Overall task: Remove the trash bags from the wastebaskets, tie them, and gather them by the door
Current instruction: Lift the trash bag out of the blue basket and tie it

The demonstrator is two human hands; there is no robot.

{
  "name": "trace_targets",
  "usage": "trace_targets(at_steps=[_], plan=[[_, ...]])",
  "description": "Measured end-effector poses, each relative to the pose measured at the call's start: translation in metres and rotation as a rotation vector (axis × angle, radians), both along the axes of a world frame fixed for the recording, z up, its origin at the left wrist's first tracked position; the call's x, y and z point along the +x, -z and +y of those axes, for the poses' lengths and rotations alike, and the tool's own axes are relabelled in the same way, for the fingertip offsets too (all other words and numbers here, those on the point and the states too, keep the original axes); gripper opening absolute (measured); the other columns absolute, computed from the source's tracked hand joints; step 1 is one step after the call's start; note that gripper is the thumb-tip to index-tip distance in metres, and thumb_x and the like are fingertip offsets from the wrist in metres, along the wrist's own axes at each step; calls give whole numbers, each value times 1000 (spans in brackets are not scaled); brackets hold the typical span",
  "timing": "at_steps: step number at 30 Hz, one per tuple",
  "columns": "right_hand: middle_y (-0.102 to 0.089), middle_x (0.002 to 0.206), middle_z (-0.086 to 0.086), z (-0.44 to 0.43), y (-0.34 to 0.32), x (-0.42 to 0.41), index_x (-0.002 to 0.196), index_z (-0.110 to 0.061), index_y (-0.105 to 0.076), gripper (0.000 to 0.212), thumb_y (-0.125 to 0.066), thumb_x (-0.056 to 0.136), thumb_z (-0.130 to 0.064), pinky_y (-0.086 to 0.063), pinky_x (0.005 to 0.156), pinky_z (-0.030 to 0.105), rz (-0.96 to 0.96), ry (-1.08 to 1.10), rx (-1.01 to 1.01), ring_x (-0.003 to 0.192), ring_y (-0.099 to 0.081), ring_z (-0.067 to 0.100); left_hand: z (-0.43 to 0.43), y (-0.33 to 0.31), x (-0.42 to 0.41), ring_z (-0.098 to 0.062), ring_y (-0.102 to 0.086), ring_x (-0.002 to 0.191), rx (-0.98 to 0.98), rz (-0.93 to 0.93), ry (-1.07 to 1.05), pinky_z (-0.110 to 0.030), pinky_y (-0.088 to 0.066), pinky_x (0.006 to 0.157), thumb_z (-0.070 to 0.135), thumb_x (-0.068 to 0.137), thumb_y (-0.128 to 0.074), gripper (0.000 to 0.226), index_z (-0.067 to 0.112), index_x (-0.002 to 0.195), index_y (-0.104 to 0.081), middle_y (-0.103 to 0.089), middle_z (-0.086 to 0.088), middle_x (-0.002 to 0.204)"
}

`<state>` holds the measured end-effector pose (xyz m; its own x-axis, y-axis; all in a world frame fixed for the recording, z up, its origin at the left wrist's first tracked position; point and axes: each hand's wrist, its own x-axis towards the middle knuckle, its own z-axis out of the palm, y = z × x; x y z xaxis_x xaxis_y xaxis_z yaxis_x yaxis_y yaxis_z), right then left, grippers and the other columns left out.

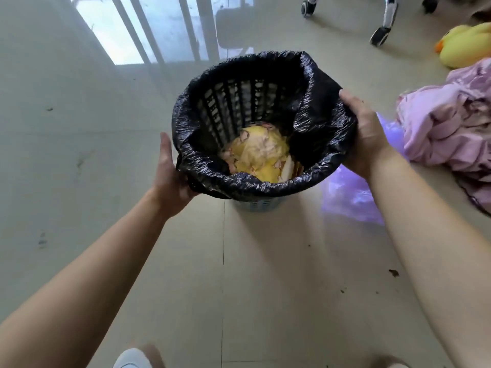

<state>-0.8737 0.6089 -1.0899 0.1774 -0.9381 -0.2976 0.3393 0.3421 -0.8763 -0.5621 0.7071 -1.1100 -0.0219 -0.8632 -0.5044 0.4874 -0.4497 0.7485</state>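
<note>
- Centrally, a wastebasket (pixel 255 205) stands on the tiled floor (pixel 79 155), lined with a black trash bag (pixel 313 102) holding yellow crumpled waste (pixel 261 152).
- Left hand (pixel 170 179), at 8 o'clock of the rim, has its grip closed on the bag's folded edge; right hand (pixel 366 136), at 3 o'clock, clasps the bag likewise.
- Just beside the basket at 4 o'clock lies a purple bag (pixel 350 195); a pink cloth heap (pixel 451 123) sits farther at 3 o'clock.
- At 1 o'clock lie a yellow plush duck (pixel 465 43) and chair casters (pixel 380 35).
- Floor from 6 to 11 o'clock is open.
- No writing is legible.
</note>
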Motion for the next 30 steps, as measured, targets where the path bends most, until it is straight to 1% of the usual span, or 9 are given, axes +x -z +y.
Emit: trace_targets(at_steps=[3, 5, 7, 10, 13, 18, 22, 27, 30], plan=[[-72, 122, 5, -9, -14, 15, 127, -14, -67, 53, -65, 84, -45, -49, 102, 43, 150, 134, 57, 116, -67, 27, -21, -21, 3, -38, -53, 128, -12, 85, -194, -36, -37, 115, 81, 87, -33, 88, 14, 137, -58, -50, 2, 138], [-75, 109, 1, -11, -21, 23, 119, -12, -69, 40, -67, 86, -36, -57, 80, 35, 224, 291, 84, 100, -71, 23, -37, -34, 2, -31, -63, 107, -60, 106, -277, -34, -46, 101, 70, 86, -53, 71, 8, 119, -66, -63, -5, 120], [-74, 101, 0, -9, -22, 30, 102, -14, -68, 16, -64, 93, -27, -58, 76, 34, 268, 393, 53, 94, -70, 22, -50, -41, 3, -17, -55, 78, -47, -59, -256, -27, -50, 75, 52, 96, -54, 40, 14, 99, -65, -58, -4, 91], [-68, 97, -7, -9, -18, 33, 101, -19, -62, 6, -58, 97, -20, -53, 84, 25, 375, 515, -63, 96, -64, 17, -59, -41, 15, -20, -63, 73, 57, -507, -139, -29, -49, 55, 47, 95, -58, 31, 17, 102, -60, -65, -3, 91], [-61, 86, -4, -7, -22, 33, 102, -20, -61, 10, -54, 96, -15, -40, 63, 20, 563, 650, -133, 83, -54, 18, -65, -55, 33, -23, -67, 70, 102, -568, -242, -31, -53, 56, 34, 85, -75, 34, 11, 107, -63, -72, -14, 109], [-62, 86, -3, 3, -26, 46, 105, -16, -58, 16, -60, 92, -24, -40, 73, 28, 686, 610, -94, 86, -56, 25, -71, -106, 12, -20, -66, 84, -262, -582, -290, -31, -58, 68, -3, 82, -71, 55, 14, 129, -51, -64, -7, 100], [-66, 95, 2, 13, -12, 45, 98, -17, -50, 25, -70, 85, -26, -47, 83, 33, 806, 507, -56, 92, -61, 26, -61, -108, -32, -16, -66, 95, -534, -1070, -40, -34, -57, 89, 2, 81, -66, 49, 30, 120, -61, -63, 14, 94], [-63, 84, -1, 25, -9, 45, 86, -21, -50, 13, -60, 80, -13, -48, 77, 36, 807, 587, 14, 88, -61, 31, -71, -118, -34, -24, -66, 100, -487, -986, 3, -39, -59, 86, 12, 84, -70, 45, 30, 124, -62, -66, -5, 105], [-59, 78, -9, 31, -18, 47, 89, -19, -53, 8, -60, 84, -18, -40, 74, 30, 820, 576, 3, 83, -57, 25, -71, -124, -45, -18, -61, 100, -571, -1101, 34, -29, -52, 87, 12, 87, -68, 47, 29, 129, -58, -59, 8, 100]])
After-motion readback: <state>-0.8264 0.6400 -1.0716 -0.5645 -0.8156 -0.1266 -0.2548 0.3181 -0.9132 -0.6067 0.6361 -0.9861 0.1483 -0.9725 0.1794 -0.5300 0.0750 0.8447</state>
